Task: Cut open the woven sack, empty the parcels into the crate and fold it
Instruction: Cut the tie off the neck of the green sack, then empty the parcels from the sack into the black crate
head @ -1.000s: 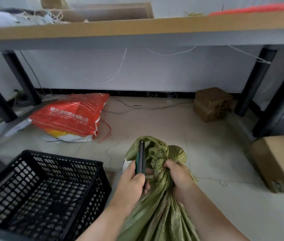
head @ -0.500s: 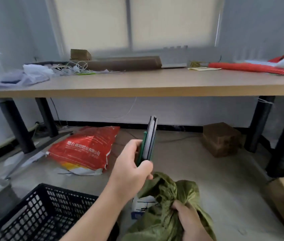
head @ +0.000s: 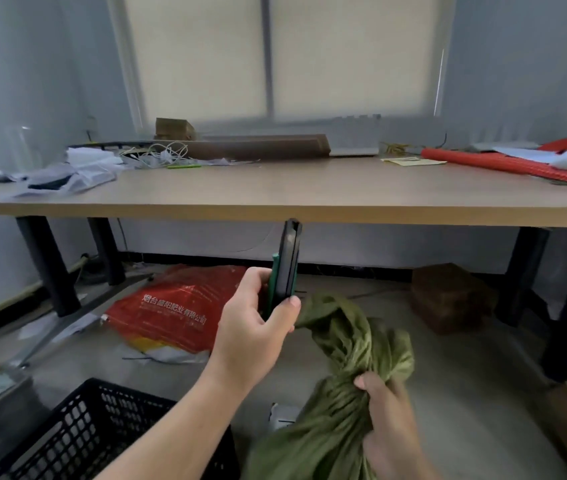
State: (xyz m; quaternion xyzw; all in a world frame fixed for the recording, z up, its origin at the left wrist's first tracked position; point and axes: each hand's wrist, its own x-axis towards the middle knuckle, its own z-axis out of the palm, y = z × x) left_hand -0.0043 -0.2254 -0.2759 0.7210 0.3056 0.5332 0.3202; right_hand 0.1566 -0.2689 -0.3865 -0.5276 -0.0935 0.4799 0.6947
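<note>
The black plastic crate [head: 77, 431], an open lattice of square holes, sits at the lower left on the floor, its near part cut off by the frame edge. Just beside it stands the green woven sack [head: 341, 386], its glossy cloth twisted into a bunched neck. The right hand [head: 387, 427] has its grip closed around that neck; the sack's lower body runs out of the frame. A small white printed piece [head: 280, 415] shows between crate and sack, too hidden to identify.

The left hand [head: 258, 327] is raised above the sack's top, its grip wrapped around the lower end of a slim black and green cutter [head: 284, 268] held upright. Its tip reaches up to the front edge of the desk [head: 275, 192]; whether a blade is out cannot be told.

Bare pale floor lies open between the sack and the wall. Under the desk, a red printed bag [head: 171, 310] lies flat at left and a brown box [head: 445, 296] at right, well apart. Black legs bound both sides.

The wooden desk top carries crumpled white sheets [head: 63, 171], a long cardboard piece [head: 258, 147] and a red roll [head: 517, 166].
</note>
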